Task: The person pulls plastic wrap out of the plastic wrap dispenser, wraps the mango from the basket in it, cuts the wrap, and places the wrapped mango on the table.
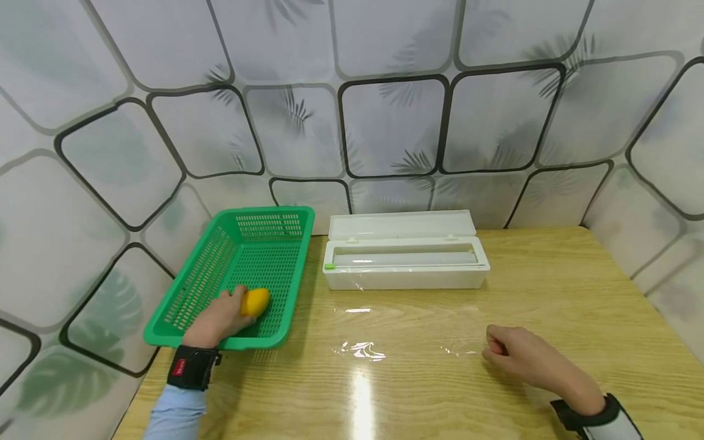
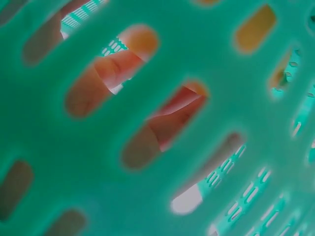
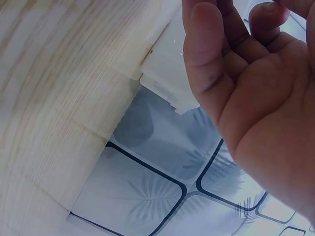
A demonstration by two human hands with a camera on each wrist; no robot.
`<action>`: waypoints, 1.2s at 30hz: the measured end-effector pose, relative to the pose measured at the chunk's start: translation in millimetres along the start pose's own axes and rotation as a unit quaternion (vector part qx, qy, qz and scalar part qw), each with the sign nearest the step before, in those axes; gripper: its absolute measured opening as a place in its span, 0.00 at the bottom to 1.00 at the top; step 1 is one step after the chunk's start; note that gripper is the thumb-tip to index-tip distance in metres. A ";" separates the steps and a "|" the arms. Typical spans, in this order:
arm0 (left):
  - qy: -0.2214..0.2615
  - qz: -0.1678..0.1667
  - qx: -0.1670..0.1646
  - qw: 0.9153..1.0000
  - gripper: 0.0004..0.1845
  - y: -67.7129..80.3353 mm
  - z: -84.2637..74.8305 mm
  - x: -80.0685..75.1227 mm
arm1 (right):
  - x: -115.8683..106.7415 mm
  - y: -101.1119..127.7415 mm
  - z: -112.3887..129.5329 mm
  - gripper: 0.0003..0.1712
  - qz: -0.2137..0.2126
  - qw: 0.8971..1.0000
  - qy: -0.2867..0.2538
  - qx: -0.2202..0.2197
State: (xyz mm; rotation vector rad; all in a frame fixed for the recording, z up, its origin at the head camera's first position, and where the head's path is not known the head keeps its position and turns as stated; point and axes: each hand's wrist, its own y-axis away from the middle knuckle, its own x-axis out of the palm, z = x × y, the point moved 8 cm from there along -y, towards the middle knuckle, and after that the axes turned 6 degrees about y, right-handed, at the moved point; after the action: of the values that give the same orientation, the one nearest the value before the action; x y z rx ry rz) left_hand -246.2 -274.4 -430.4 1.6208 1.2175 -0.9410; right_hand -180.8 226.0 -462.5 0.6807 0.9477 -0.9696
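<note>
Yellow fruit (image 1: 255, 302) sits inside the near end of a green basket (image 1: 264, 256), over toward the left of the surface (image 1: 561, 287), and I can see the left grip (image 1: 222, 315) clamped round its left end. Whether the fruit touches the basket's floor from there, I can't tell. The left wrist view looks through the basket's blurred slots, where fingers (image 2: 110, 69) and patches of yellow show. A black strap (image 1: 192, 366) circles that wrist, with a light blue sleeve (image 1: 176, 415) below it.

Across from it, the right grip (image 1: 528, 360) is at the right side of the surface, its fingers loosely curled and slightly apart from the palm; whether it touches the surface is hard to say. Another black strap (image 1: 591, 415) wraps that wrist.

Between the two, farther back, stands a long white box (image 1: 407, 280), its lid (image 1: 404, 226) raised, a pale roll (image 1: 407, 259) lying inside and a small green tab (image 1: 329, 266) at the left end of its front edge. Behind everything hangs a leaf-patterned backdrop (image 1: 396, 128).
</note>
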 end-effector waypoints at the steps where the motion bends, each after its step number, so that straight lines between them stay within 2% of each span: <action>1: -0.001 -0.001 0.000 1.000 0.35 -0.2 0.1 0.0 | 0.2 -0.2 -0.2 0.18 0.001 1.000 0.000 0.001; 11: -0.014 0.001 -0.001 1.000 0.34 -1.8 0.5 0.8 | 1.5 -0.9 -1.3 0.18 0.004 1.000 0.002 0.004; 20: -0.019 0.015 -0.013 1.000 0.33 -4.4 3.8 3.6 | -6.4 -0.5 2.2 0.18 -0.034 0.999 -0.001 -0.012; 27: -0.007 0.022 -0.019 1.000 0.31 -3.8 4.6 4.4 | -7.1 -0.9 2.1 0.18 -0.035 0.999 -0.005 -0.012; 32: -0.013 0.010 -0.010 1.000 0.32 -2.7 3.4 2.9 | -7.2 -0.9 1.3 0.18 -0.033 0.999 -0.007 -0.006; 36: -0.026 -0.017 0.003 1.000 0.33 -2.0 1.6 -1.4 | -6.9 -1.3 1.1 0.18 -0.030 1.000 -0.008 0.001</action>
State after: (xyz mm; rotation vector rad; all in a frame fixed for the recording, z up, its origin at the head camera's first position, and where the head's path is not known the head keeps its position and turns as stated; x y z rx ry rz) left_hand -248.6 -276.1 -430.0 1.5755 1.2116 -1.0041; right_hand -183.3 227.2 -455.9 0.6484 0.9568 -1.0290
